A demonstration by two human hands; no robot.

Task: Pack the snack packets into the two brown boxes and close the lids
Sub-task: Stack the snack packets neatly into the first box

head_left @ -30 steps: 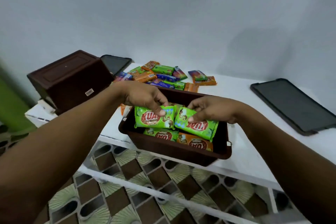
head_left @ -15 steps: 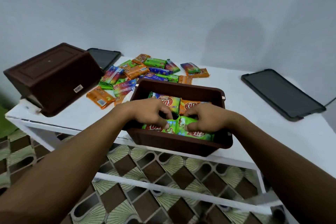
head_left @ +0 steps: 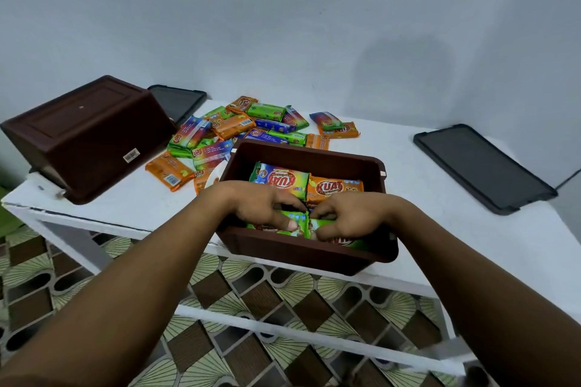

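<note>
Left hand (head_left: 267, 207): fingers curled, thumb and fingertips clamped on the left green packet (head_left: 283, 226).
Right hand (head_left: 349, 214): fingers bent, gripping the right green packet (head_left: 319, 226).
Both packets: side by side, touching, against the near wall of the open brown box (head_left: 308, 253).
Handling: likely light, slick crinkly wrappers with brittle contents; best held by the long edges and pressed gently.
Far row in box: two packets (head_left: 279, 179) lying flat.
Loose pile (head_left: 239, 132): beyond the box, still unpacked.
Second brown box (head_left: 85, 135): upside down, far left.
Dark lid (head_left: 481, 166): flat, far right.
</note>
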